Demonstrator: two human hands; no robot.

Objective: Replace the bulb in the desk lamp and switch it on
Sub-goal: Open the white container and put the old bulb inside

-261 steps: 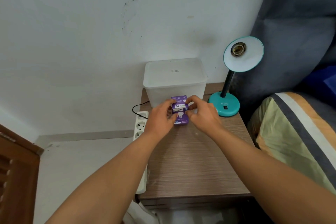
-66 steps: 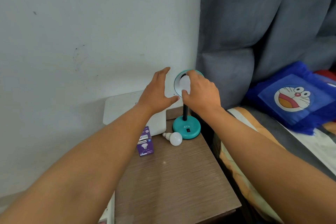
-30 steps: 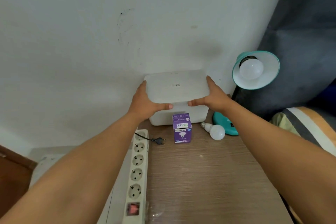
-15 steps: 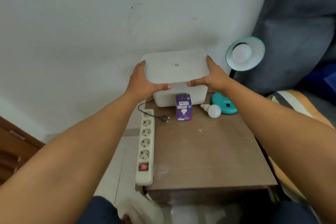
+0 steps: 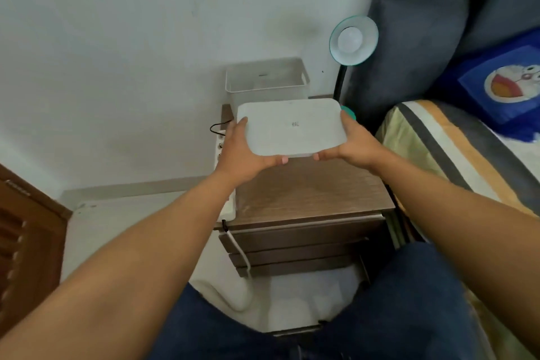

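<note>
Nightstand (image 5: 306, 199): wood-grain top, front half bare, back half hidden under the lifted lid; best landing spot for the lid, flat and close.
Box (image 5: 266, 83): white, open-topped, back against the wall; inside looks empty as far as visible, floor not fully in view.
Lid (image 5: 292, 127): white, rounded corners, held level above the nightstand, in front of the box and clear of its rim; worth keeping flat and low to avoid clipping the lamp on the right.
Desk lamp (image 5: 353, 38): teal shade tilted toward the camera, black neck dropping behind the lid, sliver of teal base peeking past the lid's right corner; switch hidden at present.
Bulb (image 5: 350, 38): white, seated in the shade, unlit; replacement apparently done, switching on not yet.
Left hand (image 5: 245, 155): clamped on the lid's left edge, thumb along the near edge, fingers wrapped underneath.
Right hand (image 5: 355, 145): gripping the lid's right edge the same way, thumb tip at the near rim.
Power strip (image 5: 226, 207): white, only a strip visible beside the left forearm at the nightstand's left edge; black cable looping behind.
Step in hand, by judgement: setting the lid aside, probably to stow leftovers in the box; even two-handed grip good, then a free hand for the lamp.
</note>
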